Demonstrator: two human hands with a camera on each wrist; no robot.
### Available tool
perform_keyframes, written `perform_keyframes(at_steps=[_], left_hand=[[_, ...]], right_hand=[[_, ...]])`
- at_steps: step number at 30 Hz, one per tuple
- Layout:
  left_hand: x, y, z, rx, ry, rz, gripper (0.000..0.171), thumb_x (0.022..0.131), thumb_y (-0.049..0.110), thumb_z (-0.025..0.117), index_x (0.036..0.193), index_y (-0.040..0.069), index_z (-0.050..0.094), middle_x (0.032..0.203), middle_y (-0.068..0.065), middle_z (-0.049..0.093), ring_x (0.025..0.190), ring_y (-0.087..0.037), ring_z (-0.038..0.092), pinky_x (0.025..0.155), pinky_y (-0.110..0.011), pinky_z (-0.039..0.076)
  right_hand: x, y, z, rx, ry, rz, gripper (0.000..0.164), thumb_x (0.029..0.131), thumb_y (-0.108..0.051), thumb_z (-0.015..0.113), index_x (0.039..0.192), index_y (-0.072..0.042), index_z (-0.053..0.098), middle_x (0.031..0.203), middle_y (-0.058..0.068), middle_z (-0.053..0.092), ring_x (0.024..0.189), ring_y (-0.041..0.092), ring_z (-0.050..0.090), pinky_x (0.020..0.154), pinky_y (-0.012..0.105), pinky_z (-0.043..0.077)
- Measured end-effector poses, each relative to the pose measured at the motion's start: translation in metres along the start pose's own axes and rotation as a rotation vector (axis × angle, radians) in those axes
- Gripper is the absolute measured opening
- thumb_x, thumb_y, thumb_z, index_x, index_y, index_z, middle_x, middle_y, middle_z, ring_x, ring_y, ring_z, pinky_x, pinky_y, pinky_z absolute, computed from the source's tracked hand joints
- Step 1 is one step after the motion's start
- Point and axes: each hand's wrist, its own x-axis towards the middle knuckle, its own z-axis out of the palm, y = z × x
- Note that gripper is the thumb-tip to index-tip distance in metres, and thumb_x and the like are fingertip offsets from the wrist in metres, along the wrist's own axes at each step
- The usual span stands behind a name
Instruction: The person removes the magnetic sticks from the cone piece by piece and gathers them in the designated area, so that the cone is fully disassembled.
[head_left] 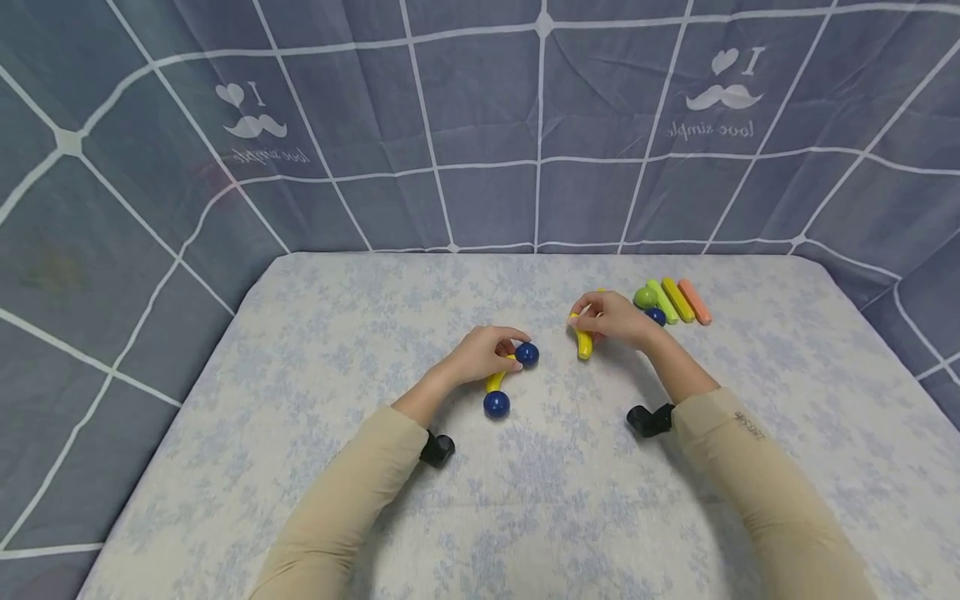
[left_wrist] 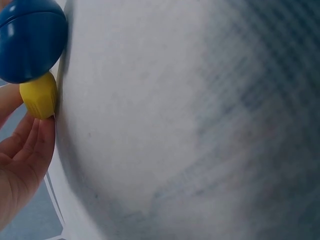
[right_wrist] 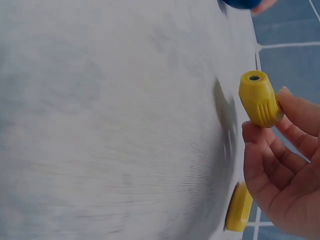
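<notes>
My left hand (head_left: 483, 354) pinches a glossy dark blue ball (head_left: 527, 355) between thumb and index finger. A curved yellow rod (head_left: 495, 382) runs from beside that ball to a second blue ball (head_left: 497, 405) nearer me; the hand partly covers the rod. In the left wrist view, one blue ball (left_wrist: 31, 40) touches the yellow rod's ribbed end (left_wrist: 39, 97). My right hand (head_left: 611, 317) pinches another curved yellow rod (head_left: 583, 343) between thumb and fingertips. Its end, with a small dark round inset, faces the right wrist camera, where the rod (right_wrist: 260, 100) appears above the table.
Beyond the right hand lie a green ball (head_left: 645, 297), a blue ball (head_left: 656, 317), and straight lime (head_left: 663, 302), yellow (head_left: 678, 300) and orange (head_left: 695, 302) rods. Another yellow piece (right_wrist: 239, 207) rests behind the right hand. A patterned cloth covers the table (head_left: 540, 483); grey-blue curtains surround it.
</notes>
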Motion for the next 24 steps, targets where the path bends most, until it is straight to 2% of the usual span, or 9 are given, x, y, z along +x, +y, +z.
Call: perform_keyframes(at_steps=[5,9,15,16,22,23,24], left_hand=[[0.0,0.001,-0.001,-0.01,0.004,0.008,0.041,0.084,0.009,0.069,0.124,0.007,0.06,0.099,-0.011,0.065,0.083,-0.018,0.059,0.068,-0.024,0.047],[0.0,0.0,-0.001,-0.017,0.001,0.006,0.04,0.084,0.008,0.069,0.123,0.007,0.061,0.099,-0.01,0.065,0.084,-0.018,0.059,0.069,-0.024,0.047],[0.002,-0.003,0.001,-0.027,-0.008,0.009,0.041,0.084,0.009,0.07,0.124,0.007,0.061,0.099,-0.01,0.065,0.085,-0.018,0.06,0.07,-0.024,0.047],[0.008,-0.013,0.005,-0.024,-0.005,0.026,0.042,0.084,0.012,0.07,0.125,0.01,0.06,0.099,-0.008,0.065,0.085,-0.017,0.059,0.069,-0.024,0.047],[0.008,-0.012,0.004,-0.026,-0.007,0.014,0.043,0.084,0.012,0.071,0.125,0.01,0.06,0.098,-0.007,0.065,0.083,-0.016,0.059,0.068,-0.023,0.046],[0.003,-0.002,-0.001,-0.032,-0.009,-0.005,0.041,0.084,0.009,0.07,0.124,0.007,0.061,0.098,-0.009,0.065,0.083,-0.017,0.059,0.069,-0.023,0.046],[0.003,-0.002,-0.001,-0.033,-0.009,-0.007,0.041,0.084,0.009,0.07,0.124,0.008,0.061,0.098,-0.009,0.065,0.083,-0.017,0.059,0.069,-0.023,0.046]], right_hand=[[0.008,-0.001,-0.008,-0.017,0.053,0.007,0.022,0.092,-0.014,0.059,0.105,0.004,0.058,0.079,0.011,0.056,0.061,0.02,0.053,0.06,0.033,0.048],[0.015,0.0,-0.01,-0.033,0.08,0.056,0.023,0.092,-0.015,0.06,0.106,0.003,0.059,0.078,0.01,0.057,0.064,0.021,0.054,0.062,0.033,0.049],[0.026,0.005,-0.01,-0.095,0.122,0.121,0.023,0.091,-0.019,0.061,0.104,0.0,0.061,0.083,0.01,0.054,0.067,0.018,0.051,0.06,0.027,0.045],[0.027,0.005,-0.01,-0.106,0.13,0.126,0.023,0.091,-0.019,0.061,0.104,0.0,0.061,0.085,0.011,0.054,0.067,0.017,0.05,0.059,0.026,0.044],[0.035,0.007,-0.008,-0.199,0.173,0.115,0.024,0.09,-0.02,0.061,0.102,0.0,0.063,0.088,0.013,0.056,0.069,0.018,0.049,0.058,0.025,0.041],[0.036,0.007,-0.007,-0.221,0.183,0.106,0.024,0.09,-0.021,0.062,0.102,0.0,0.064,0.088,0.013,0.057,0.07,0.019,0.05,0.059,0.026,0.04],[0.038,0.007,-0.007,-0.245,0.191,0.097,0.024,0.09,-0.021,0.062,0.101,0.0,0.064,0.088,0.013,0.058,0.071,0.02,0.05,0.06,0.027,0.04]])
